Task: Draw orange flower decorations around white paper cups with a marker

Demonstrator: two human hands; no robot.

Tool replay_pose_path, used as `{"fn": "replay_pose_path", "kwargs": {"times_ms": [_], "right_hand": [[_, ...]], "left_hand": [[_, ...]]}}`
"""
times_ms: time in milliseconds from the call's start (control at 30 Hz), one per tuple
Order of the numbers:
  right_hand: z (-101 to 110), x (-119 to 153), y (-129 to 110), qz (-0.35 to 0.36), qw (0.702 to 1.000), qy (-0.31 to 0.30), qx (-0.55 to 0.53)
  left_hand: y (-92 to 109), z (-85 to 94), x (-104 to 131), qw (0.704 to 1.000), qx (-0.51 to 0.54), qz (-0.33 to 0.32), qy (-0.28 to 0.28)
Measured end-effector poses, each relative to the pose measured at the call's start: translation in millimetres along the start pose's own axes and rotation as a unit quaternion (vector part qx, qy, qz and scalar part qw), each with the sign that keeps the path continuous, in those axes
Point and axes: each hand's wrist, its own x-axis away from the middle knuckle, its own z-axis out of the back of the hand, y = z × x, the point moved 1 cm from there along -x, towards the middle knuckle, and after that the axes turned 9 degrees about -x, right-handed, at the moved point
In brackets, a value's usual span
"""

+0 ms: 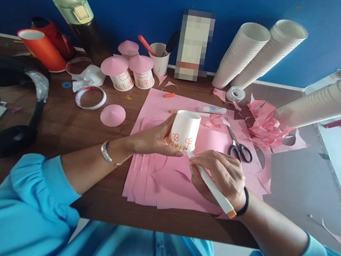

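Observation:
A white paper cup [186, 126] is held upside down over pink paper sheets [168, 187], with orange flowers and small yellow marks drawn near its rim. My left hand [156, 139] grips it from the left side, thumb along the lower edge. In my right hand [223, 174] is a white marker [213, 185] with an orange end, pinched between the fingers, its tip at the cup's lower rim. An orange cap [169, 95] lies on the sheets. Behind the cup are a glue stick [213, 109] and another marker [204, 115].
Scissors [238, 149] and pink scraps [264, 120] lie right. Stacked cups [244, 53] stand behind. Left are cups with pink cone roofs [123, 80], a pink cone [113, 115], a tape roll [90, 98], a bottle [70, 6] and headphones [36, 112].

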Motion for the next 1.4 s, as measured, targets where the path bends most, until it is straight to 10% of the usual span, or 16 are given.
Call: {"fn": "replay_pose_path", "kwargs": {"times_ms": [1400], "right_hand": [[-0.8,-1.0,-1.0,0.008,1.000,-0.014,-0.007]], "left_hand": [[-1.4,0.8,-0.6,1.000,-0.018,-0.005,0.003]]}}
